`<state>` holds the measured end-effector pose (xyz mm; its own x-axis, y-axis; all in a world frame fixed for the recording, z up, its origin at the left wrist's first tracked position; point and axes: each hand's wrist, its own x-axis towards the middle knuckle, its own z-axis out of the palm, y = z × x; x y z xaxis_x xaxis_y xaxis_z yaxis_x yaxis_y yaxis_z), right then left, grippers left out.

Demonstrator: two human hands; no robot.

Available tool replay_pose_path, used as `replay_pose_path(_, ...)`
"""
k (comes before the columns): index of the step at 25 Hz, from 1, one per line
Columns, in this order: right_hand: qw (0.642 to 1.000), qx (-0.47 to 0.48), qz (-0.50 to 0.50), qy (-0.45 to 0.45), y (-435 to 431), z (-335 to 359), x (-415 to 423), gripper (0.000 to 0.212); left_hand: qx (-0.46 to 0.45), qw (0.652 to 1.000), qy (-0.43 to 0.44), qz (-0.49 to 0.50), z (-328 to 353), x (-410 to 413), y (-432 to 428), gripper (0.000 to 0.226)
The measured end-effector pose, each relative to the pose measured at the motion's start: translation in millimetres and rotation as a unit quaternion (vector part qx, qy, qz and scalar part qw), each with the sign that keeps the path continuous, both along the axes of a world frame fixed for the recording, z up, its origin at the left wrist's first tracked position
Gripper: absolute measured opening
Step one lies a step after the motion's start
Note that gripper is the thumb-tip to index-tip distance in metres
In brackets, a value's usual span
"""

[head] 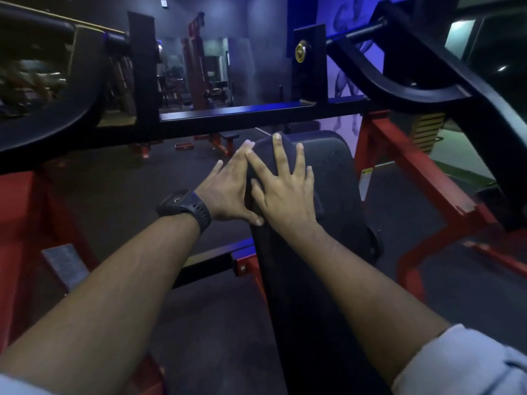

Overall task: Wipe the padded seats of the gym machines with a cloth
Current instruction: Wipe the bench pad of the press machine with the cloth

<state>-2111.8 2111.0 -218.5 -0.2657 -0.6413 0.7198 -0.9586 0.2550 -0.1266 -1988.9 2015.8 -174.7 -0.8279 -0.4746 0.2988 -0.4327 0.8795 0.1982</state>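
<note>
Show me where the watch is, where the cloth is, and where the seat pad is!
watch (179,203): head view, on its dark face at the wrist.
cloth (288,158): head view, on its dark upper part.
seat pad (333,166): head view, on the bare black padding right of the cloth.

Black crossbar (242,113); brass knob (301,51) above; red frame (422,171) rt; bench (228,136) beyond.
</note>
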Motion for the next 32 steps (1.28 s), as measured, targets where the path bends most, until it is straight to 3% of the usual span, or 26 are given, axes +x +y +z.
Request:
replay_pose_path(2, 1.0, -0.022, -0.012, -0.013, -1.6, -4.0, 4.0, 0.059, 0.012, 1.0, 0.003, 0.009, -2.4, -0.7, 6.2, 0.163)
replay_pose_path(5, 0.995, -0.075, -0.028, -0.052, -4.9, -10.2, 13.5, 0.059, 0.038, 0.998, 0.044, 0.028, -3.2, -1.4, 16.0, 0.156)
replay_pose_path(9, 0.997, -0.064, 0.015, 0.037, -0.7, -8.4, -10.3, 0.066, 0.068, 0.995, 0.05, 0.044, -4.2, -1.1, 17.2, 0.163)
replay_pose_path(15, 0.995, -0.074, 0.015, 0.072, -3.1, -2.9, -25.7, 0.059, 0.06, 0.996, 0.047, 0.051, -1.5, -3.7, 21.8, 0.163)
replay_pose_path(20, 0.987, -0.133, -0.041, -0.078, -7.1, -2.4, -23.1, 0.059, 0.069, 0.995, 0.035, 0.062, -5.2, -3.3, 12.5, 0.164)
replay_pose_path(21, 0.988, -0.135, -0.037, -0.06, -6.7, -7.5, -17.2, 0.059, 0.064, 0.996, 0.031, 0.059, -5.4, -3.7, 12.2, 0.164)
replay_pose_path(25, 0.981, -0.085, 0.059, 0.162, 4.1, -3.5, -58.2, 0.056, 0.057, 0.997, 0.019, 0.046, -1.1, -2.4, 14.2, 0.163)
replay_pose_path(26, 0.986, -0.085, 0.043, 0.136, 3.7, 3.5, -67.2, 0.057, 0.044, 0.998, 0.013, 0.04, 0.7, -4.3, 15.3, 0.163)
replay_pose_path(29, 0.981, -0.125, -0.076, -0.127, -0.8, -6.4, -25.2, 0.065, 0.019, 0.999, -0.009, 0.038, 1.5, -4.7, 10.9, 0.164)
replay_pose_path(30, 0.979, -0.137, -0.084, -0.126, -2.0, -16.8, -8.3, 0.066, 0.017, 0.999, -0.006, 0.035, -1.8, -4.4, 9.2, 0.165)
replay_pose_path(32, 0.993, -0.117, 0.004, 0.03, 3.1, -28.5, -13.0, 0.062, 0.013, 1.0, -0.007, 0.024, -5.4, -2.5, 10.1, 0.166)
